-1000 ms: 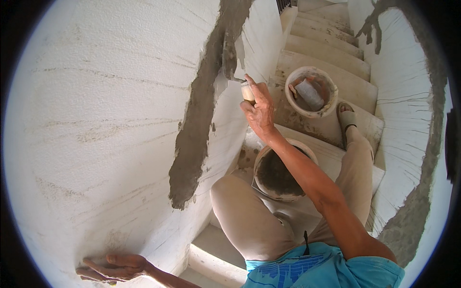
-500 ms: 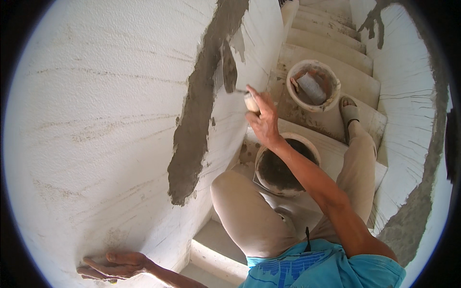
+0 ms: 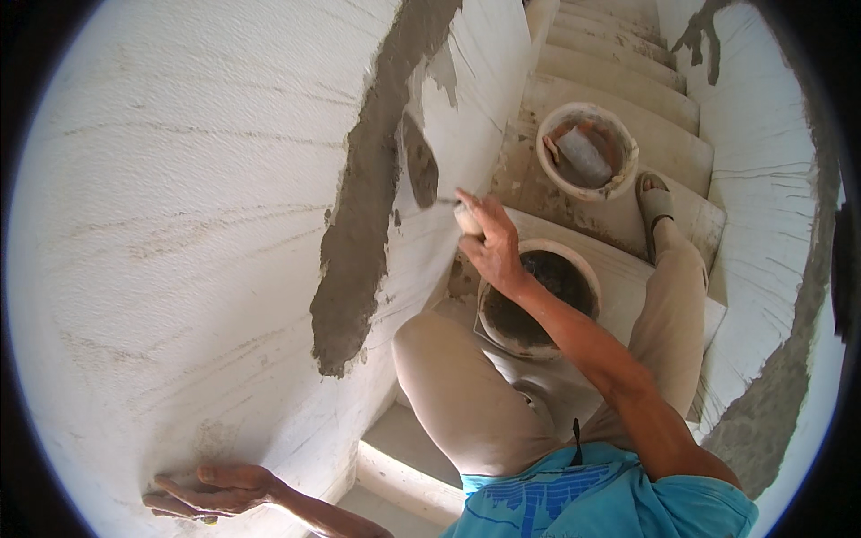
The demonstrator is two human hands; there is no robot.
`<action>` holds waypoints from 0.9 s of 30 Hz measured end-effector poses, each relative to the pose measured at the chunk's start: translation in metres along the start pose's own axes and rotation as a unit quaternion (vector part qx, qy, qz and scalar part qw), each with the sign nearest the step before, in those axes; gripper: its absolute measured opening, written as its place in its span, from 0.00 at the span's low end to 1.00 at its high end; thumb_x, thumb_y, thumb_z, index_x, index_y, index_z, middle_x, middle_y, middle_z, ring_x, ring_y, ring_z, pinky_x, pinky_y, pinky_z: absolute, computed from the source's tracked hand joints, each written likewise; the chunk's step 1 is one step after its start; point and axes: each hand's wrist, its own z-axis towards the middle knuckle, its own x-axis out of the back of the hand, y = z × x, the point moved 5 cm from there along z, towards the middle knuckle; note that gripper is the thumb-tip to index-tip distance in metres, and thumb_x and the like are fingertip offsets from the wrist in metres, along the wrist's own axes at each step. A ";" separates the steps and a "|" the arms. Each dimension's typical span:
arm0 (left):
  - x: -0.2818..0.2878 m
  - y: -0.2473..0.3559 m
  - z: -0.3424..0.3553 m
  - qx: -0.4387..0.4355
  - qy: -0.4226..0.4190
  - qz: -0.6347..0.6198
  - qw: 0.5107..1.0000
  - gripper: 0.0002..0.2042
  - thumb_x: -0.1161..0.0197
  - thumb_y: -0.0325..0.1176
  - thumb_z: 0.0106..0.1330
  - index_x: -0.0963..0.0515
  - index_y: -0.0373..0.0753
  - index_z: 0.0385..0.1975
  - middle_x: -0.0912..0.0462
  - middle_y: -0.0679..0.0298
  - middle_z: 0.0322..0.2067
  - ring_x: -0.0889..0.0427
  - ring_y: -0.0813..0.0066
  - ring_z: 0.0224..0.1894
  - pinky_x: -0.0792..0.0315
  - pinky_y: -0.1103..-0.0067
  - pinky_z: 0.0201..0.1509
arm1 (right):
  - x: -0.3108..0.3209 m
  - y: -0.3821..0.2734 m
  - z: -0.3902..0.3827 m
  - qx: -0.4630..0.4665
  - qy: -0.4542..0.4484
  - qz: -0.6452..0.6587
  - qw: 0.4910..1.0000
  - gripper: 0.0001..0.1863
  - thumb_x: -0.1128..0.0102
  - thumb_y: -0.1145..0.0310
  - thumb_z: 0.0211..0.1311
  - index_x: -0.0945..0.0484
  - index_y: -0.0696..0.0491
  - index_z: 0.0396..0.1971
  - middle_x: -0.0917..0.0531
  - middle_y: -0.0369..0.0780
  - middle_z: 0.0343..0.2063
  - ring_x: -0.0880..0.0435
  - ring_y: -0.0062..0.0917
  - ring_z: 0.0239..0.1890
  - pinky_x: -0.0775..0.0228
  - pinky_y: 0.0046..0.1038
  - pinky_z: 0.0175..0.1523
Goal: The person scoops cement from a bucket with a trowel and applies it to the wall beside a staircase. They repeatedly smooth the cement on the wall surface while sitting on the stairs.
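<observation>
My right hand (image 3: 495,247) grips the pale handle of a trowel (image 3: 421,161), whose grey blade lies at the left wall (image 3: 170,125) beside the right edge of a long, uneven strip of grey mortar (image 3: 345,287). At the lower left, my left hand (image 3: 211,493) rests against that wall, fingers stretched out and holding nothing visible. Below my right forearm, a round bucket (image 3: 484,314) with dark grey material inside stands on a step between my legs.
Above, a second bucket (image 3: 587,112) holding a grey object and orange-brown items stands beside my sandalled foot (image 3: 653,202). Stairs (image 3: 610,72) climb toward the top. The right wall (image 3: 753,206) carries another grey mortar band (image 3: 767,412). A lower step (image 3: 404,475) lies beneath me.
My right hand and the trowel have moved downward along the mortar strip, and the blade now sits lower on the wall. My left hand has stayed on the wall.
</observation>
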 end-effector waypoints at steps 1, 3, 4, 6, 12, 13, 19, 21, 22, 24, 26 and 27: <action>0.000 0.000 0.000 0.003 0.002 -0.004 1.000 0.30 0.65 0.58 0.77 0.29 0.45 0.65 0.37 0.51 0.70 0.44 0.50 0.74 0.48 0.49 0.75 | 0.001 0.000 0.009 -0.002 0.016 -0.006 1.000 0.38 0.44 0.87 0.43 0.25 0.53 0.62 0.30 0.42 0.33 0.28 0.32 0.34 0.30 0.29 0.43; -0.001 -0.003 -0.002 0.011 -0.001 0.011 1.000 0.30 0.65 0.58 0.77 0.29 0.45 0.65 0.37 0.52 0.70 0.44 0.51 0.75 0.48 0.49 0.75 | -0.003 0.002 0.028 0.009 0.047 -0.001 0.999 0.38 0.44 0.86 0.45 0.26 0.53 0.62 0.31 0.42 0.33 0.28 0.33 0.34 0.31 0.31 0.42; -0.002 -0.004 -0.003 0.014 -0.002 0.019 1.000 0.30 0.65 0.59 0.77 0.29 0.46 0.65 0.37 0.52 0.70 0.44 0.52 0.75 0.48 0.49 0.75 | -0.005 0.003 0.037 0.006 0.054 0.008 0.999 0.38 0.44 0.86 0.45 0.27 0.53 0.63 0.31 0.43 0.34 0.28 0.36 0.34 0.30 0.33 0.41; -0.003 -0.004 -0.002 0.010 0.002 0.019 1.000 0.30 0.65 0.59 0.77 0.29 0.46 0.65 0.37 0.53 0.70 0.44 0.52 0.75 0.49 0.49 0.75 | -0.011 0.000 0.047 0.021 0.061 0.014 0.998 0.38 0.44 0.86 0.46 0.29 0.51 0.64 0.31 0.44 0.34 0.27 0.38 0.34 0.30 0.35 0.41; -0.002 0.000 -0.002 0.019 0.004 0.004 1.000 0.30 0.65 0.60 0.76 0.29 0.48 0.65 0.38 0.53 0.71 0.44 0.53 0.75 0.48 0.49 0.75 | -0.023 -0.010 -0.004 0.015 -0.040 -0.001 0.999 0.39 0.42 0.85 0.46 0.29 0.48 0.64 0.31 0.45 0.35 0.26 0.40 0.35 0.29 0.38 0.42; -0.002 0.000 -0.002 0.019 0.004 0.002 1.000 0.30 0.65 0.60 0.76 0.29 0.48 0.65 0.38 0.53 0.71 0.44 0.53 0.75 0.48 0.50 0.75 | -0.024 -0.010 -0.018 0.014 -0.060 -0.005 0.998 0.39 0.42 0.85 0.46 0.29 0.48 0.64 0.31 0.45 0.35 0.26 0.40 0.35 0.29 0.38 0.43; 0.000 -0.002 -0.002 0.017 0.001 0.019 1.000 0.29 0.65 0.59 0.76 0.28 0.48 0.65 0.38 0.53 0.71 0.44 0.54 0.75 0.48 0.50 0.76 | -0.011 -0.002 -0.030 0.010 -0.013 0.004 1.000 0.32 0.44 0.85 0.44 0.26 0.56 0.56 0.27 0.47 0.36 0.23 0.42 0.36 0.29 0.38 0.41; 0.000 -0.001 0.000 0.014 0.006 0.016 1.000 0.29 0.65 0.59 0.76 0.28 0.48 0.64 0.38 0.53 0.71 0.44 0.54 0.75 0.48 0.50 0.76 | -0.013 0.000 -0.012 0.016 0.030 0.005 0.999 0.29 0.44 0.86 0.44 0.26 0.58 0.53 0.27 0.47 0.36 0.23 0.42 0.36 0.29 0.39 0.41; 0.000 0.000 -0.001 0.014 0.008 0.013 1.000 0.30 0.65 0.59 0.76 0.28 0.48 0.64 0.37 0.53 0.70 0.43 0.54 0.75 0.48 0.50 0.75 | -0.015 -0.004 -0.003 0.012 0.034 0.002 0.999 0.26 0.44 0.86 0.44 0.26 0.59 0.49 0.27 0.48 0.36 0.24 0.43 0.35 0.29 0.39 0.40; 0.000 0.001 -0.002 0.011 0.017 0.002 1.000 0.28 0.61 0.58 0.76 0.27 0.47 0.64 0.34 0.52 0.69 0.41 0.50 0.73 0.45 0.50 0.74 | -0.026 -0.004 0.005 0.021 0.034 -0.005 0.999 0.26 0.45 0.86 0.44 0.26 0.59 0.49 0.28 0.48 0.36 0.24 0.44 0.35 0.30 0.40 0.40; -0.002 0.001 -0.001 -0.001 0.024 -0.007 1.000 0.27 0.58 0.56 0.77 0.27 0.47 0.64 0.33 0.51 0.68 0.40 0.48 0.72 0.44 0.49 0.73 | -0.031 -0.006 0.003 0.025 0.013 -0.026 0.999 0.25 0.42 0.84 0.45 0.27 0.59 0.49 0.27 0.49 0.37 0.24 0.47 0.37 0.30 0.42 0.41; -0.004 -0.001 -0.001 -0.011 0.025 -0.011 1.000 0.26 0.56 0.55 0.77 0.27 0.46 0.64 0.33 0.51 0.67 0.40 0.48 0.72 0.43 0.48 0.73 | -0.031 -0.004 -0.008 0.030 -0.004 -0.010 0.999 0.25 0.41 0.83 0.45 0.27 0.58 0.49 0.27 0.50 0.38 0.24 0.48 0.39 0.30 0.43 0.42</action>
